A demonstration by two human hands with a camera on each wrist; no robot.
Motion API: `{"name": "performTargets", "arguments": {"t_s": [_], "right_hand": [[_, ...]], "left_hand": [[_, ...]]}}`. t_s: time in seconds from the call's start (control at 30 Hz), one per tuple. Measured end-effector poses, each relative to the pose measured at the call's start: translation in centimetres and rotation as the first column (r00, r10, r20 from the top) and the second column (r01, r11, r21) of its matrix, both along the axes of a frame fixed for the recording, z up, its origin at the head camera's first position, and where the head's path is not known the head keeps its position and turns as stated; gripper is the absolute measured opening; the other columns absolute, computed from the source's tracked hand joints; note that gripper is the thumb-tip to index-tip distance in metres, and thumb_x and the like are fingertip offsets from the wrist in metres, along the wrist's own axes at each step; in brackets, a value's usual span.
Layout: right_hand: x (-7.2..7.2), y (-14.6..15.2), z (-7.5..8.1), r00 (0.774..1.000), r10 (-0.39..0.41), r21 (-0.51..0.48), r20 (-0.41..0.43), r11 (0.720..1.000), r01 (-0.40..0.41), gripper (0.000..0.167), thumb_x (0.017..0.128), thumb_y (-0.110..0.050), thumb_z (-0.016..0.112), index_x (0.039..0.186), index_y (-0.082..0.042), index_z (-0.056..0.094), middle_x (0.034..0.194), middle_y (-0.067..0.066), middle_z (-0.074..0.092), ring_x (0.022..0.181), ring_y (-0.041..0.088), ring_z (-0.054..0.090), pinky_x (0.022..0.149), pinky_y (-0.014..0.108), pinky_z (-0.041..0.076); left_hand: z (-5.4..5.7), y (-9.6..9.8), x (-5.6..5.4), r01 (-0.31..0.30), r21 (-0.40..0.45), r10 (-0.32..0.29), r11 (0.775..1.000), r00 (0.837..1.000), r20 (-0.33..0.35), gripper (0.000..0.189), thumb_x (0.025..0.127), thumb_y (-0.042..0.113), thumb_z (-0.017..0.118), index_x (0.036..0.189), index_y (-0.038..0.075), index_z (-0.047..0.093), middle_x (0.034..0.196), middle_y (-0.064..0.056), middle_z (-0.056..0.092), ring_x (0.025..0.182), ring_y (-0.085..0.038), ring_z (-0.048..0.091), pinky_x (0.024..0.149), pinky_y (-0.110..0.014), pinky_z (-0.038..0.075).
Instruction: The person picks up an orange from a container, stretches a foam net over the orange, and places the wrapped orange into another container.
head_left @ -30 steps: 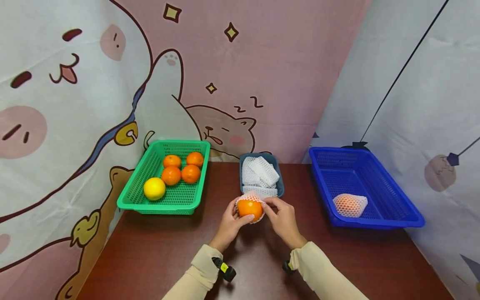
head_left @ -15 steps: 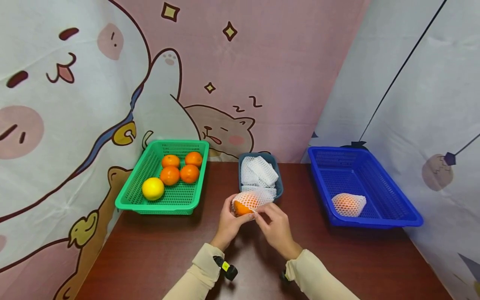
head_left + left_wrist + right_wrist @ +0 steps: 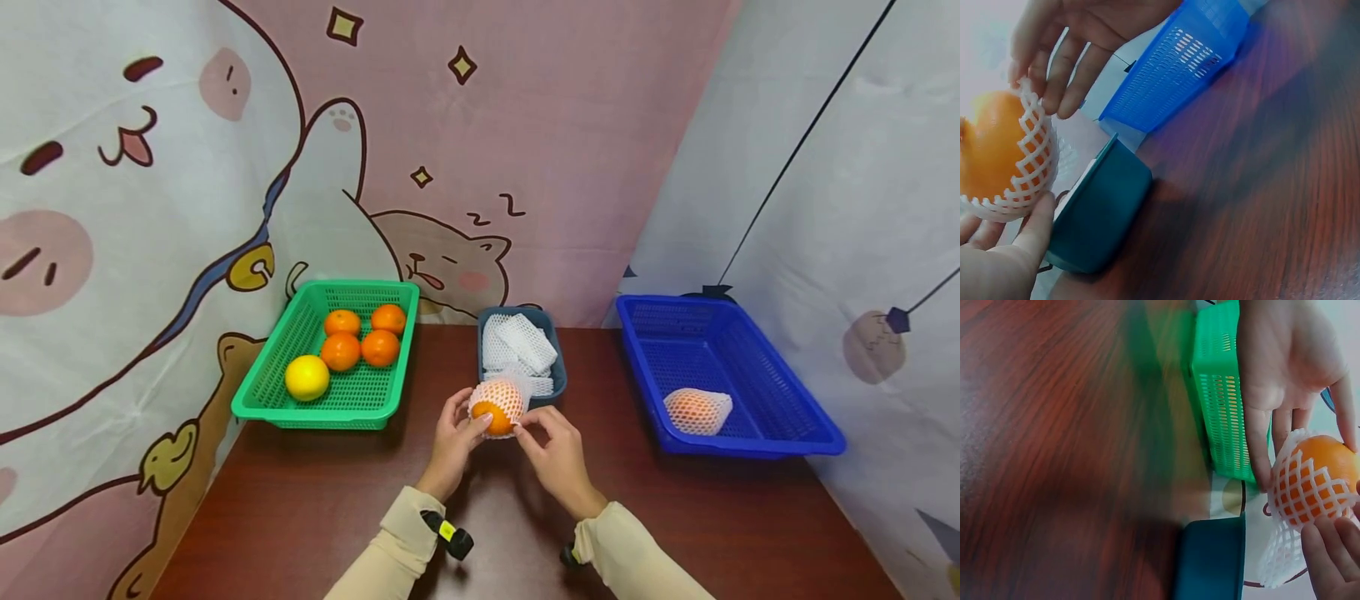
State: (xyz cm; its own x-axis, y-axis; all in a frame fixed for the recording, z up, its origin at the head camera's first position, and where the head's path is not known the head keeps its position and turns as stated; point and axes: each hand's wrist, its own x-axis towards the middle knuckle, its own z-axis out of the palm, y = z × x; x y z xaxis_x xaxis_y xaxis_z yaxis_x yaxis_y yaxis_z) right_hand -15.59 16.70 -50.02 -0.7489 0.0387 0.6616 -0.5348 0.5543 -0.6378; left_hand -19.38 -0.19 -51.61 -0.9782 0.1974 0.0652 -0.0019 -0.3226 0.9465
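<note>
An orange (image 3: pixel 491 420) sits partly inside a white foam fruit net (image 3: pixel 512 393), its lower near side bare. My left hand (image 3: pixel 450 446) holds the orange from the left, thumb on the bare peel. At its right side my right hand (image 3: pixel 558 458) pinches the net's edge between thumb and fingers. In the left wrist view the mesh (image 3: pixel 1036 153) wraps one side of the orange, and its rim is drawn up toward the right fingers. The loose end of the net (image 3: pixel 1282 556) hangs past the orange in the right wrist view.
Just beyond the hands, a small dark teal basket (image 3: pixel 558 354) holds folded foam nets (image 3: pixel 517 342). At left, a green basket (image 3: pixel 247 400) holds several oranges (image 3: pixel 341 351) and a yellow fruit (image 3: pixel 307 378). A blue basket (image 3: pixel 787 400) at right holds a netted fruit (image 3: pixel 697 411).
The net first covered only the orange's far side, then was pulled over its top and right. The right hand shifted slightly left and down with the net's edge; the left thumb moved up the peel.
</note>
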Motion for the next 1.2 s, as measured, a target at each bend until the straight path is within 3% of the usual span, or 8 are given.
{"name": "performTargets", "arguments": {"t_s": [0.27,0.37,0.47,0.6,0.7,0.8,1.03,1.2], "right_hand": [[0.4,-0.3,-0.2,0.979,0.107,-0.116,0.173,0.989,-0.088,0.034,0.084,-0.006,0.076,0.112,-0.004,0.058,0.093,0.002,0.067,0.081,0.016,0.066,0.071,0.033,0.057],[0.4,-0.3,-0.1,0.967,0.090,-0.086,0.240,0.994,-0.071,0.035,0.086,-0.012,0.075,0.115,-0.007,0.057,0.088,-0.001,0.067,0.077,0.011,0.065,0.069,0.028,0.056],[0.4,-0.3,0.1,0.964,0.009,0.012,0.267,1.000,-0.012,0.034,0.085,-0.021,0.076,0.112,-0.011,0.058,0.081,-0.007,0.065,0.070,0.006,0.062,0.065,0.025,0.054],[0.1,-0.2,0.6,0.973,-0.132,0.160,0.190,0.982,0.102,0.034,0.082,-0.027,0.080,0.105,-0.010,0.061,0.075,-0.008,0.060,0.063,0.005,0.056,0.059,0.026,0.050],[-0.1,-0.2,0.9,0.979,-0.179,0.210,0.101,0.965,0.155,0.029,0.080,-0.022,0.081,0.099,-0.010,0.063,0.074,-0.006,0.060,0.062,0.006,0.056,0.057,0.027,0.049],[-0.1,-0.3,1.0,0.984,-0.177,0.226,0.020,0.959,0.168,0.019,0.079,-0.013,0.080,0.092,-0.011,0.065,0.075,-0.005,0.062,0.063,0.007,0.058,0.058,0.028,0.050],[0.4,-0.8,1.0,0.993,-0.112,0.222,-0.038,0.968,0.118,0.015,0.078,-0.007,0.078,0.085,-0.012,0.066,0.079,-0.004,0.063,0.065,0.006,0.056,0.058,0.025,0.049],[0.9,-1.5,0.9,0.995,-0.073,0.235,-0.064,0.968,0.086,0.015,0.076,-0.006,0.077,0.085,-0.013,0.066,0.080,-0.006,0.063,0.067,0.006,0.057,0.059,0.024,0.048]], "left_hand": [[-0.5,-0.1,-0.2,0.033,0.132,-0.041,0.991,0.998,0.056,0.056,0.090,0.005,0.065,0.138,0.006,0.036,0.133,-0.015,0.049,0.107,-0.025,0.057,0.083,-0.033,0.052],[-0.7,-0.2,-0.3,0.042,0.133,-0.053,0.990,0.995,0.079,0.059,0.089,0.004,0.067,0.139,0.008,0.036,0.133,-0.015,0.048,0.103,-0.026,0.058,0.078,-0.035,0.054],[-0.6,-0.2,-0.3,0.037,0.101,-0.045,0.994,0.996,0.079,0.064,0.086,0.004,0.071,0.140,0.008,0.036,0.132,-0.016,0.046,0.103,-0.026,0.058,0.078,-0.035,0.055],[-0.5,0.0,-0.1,0.029,0.053,-0.030,0.998,0.999,0.029,0.068,0.082,0.002,0.074,0.140,0.005,0.039,0.131,-0.017,0.045,0.107,-0.027,0.057,0.082,-0.032,0.053],[-0.4,0.1,-0.1,0.015,0.023,-0.015,1.000,0.999,-0.034,0.068,0.081,-0.001,0.074,0.140,0.003,0.040,0.132,-0.017,0.047,0.111,-0.028,0.055,0.087,-0.031,0.051],[-0.4,0.2,-0.1,-0.003,-0.006,0.003,1.000,0.997,-0.073,0.069,0.081,-0.001,0.074,0.141,0.004,0.040,0.133,-0.016,0.049,0.114,-0.028,0.054,0.090,-0.029,0.049],[2.5,-0.2,1.2,-0.056,-0.124,0.043,0.991,0.993,-0.107,0.069,0.080,-0.001,0.075,0.140,-0.001,0.040,0.133,-0.020,0.051,0.115,-0.032,0.054,0.091,-0.031,0.049],[2.3,-0.2,1.1,-0.094,-0.119,0.076,0.988,0.985,-0.152,0.069,0.078,-0.005,0.075,0.139,-0.002,0.042,0.133,-0.021,0.051,0.116,-0.033,0.053,0.091,-0.029,0.048]]}}
